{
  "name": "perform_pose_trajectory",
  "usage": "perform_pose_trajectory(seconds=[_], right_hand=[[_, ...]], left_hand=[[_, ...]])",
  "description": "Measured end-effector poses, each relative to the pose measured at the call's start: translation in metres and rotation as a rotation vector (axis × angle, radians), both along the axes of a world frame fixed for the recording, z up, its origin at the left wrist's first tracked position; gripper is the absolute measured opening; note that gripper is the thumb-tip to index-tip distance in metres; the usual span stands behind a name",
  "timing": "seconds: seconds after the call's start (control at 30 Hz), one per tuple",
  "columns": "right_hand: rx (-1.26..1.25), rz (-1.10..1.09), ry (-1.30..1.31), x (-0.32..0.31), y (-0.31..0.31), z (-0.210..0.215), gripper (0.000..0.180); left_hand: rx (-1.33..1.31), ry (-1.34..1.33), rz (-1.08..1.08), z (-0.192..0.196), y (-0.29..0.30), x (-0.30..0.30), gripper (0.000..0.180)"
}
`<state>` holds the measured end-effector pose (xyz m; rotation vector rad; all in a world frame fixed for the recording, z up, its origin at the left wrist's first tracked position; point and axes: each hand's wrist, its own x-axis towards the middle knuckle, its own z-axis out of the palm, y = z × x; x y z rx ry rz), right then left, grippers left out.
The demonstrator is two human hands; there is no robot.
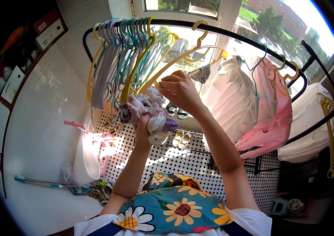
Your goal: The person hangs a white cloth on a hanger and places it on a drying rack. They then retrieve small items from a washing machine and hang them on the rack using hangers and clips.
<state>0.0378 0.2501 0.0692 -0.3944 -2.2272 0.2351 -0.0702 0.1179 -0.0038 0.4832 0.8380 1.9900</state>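
Two hands are raised before a sunlit window: the left hand (142, 125) is clenched around a bundle of small socks (151, 114), the right hand (181, 91) pinches a yellow hanger (182, 55) just above, black-and-white tiled floor (182, 159) below.

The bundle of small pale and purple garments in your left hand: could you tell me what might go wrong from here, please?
The bundle of small pale and purple garments is bunched loosely in the left hand, so a piece might slip to the tiled floor. The right hand works at a yellow plastic hanger hooked on the black rail; it could unhook.
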Motion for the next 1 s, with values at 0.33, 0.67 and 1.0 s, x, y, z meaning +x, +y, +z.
perform_pose_trajectory(seconds=[0.33,0.67,1.0], right_hand=[[-0.307,0.04,-0.005,0.004,-0.001,-0.011,0.023],[-0.087,0.042,0.063,0.012,0.011,-0.015,0.041],[-0.216,-0.728,0.175,0.045,0.078,-0.049,0.035]], left_hand=[[-0.036,0.302,0.081,-0.017,0.006,-0.005,0.028],[-0.019,0.033,0.02,-0.006,0.003,0.004,0.026],[0.032,0.197,-0.043,-0.013,-0.007,0.005,0.026]])
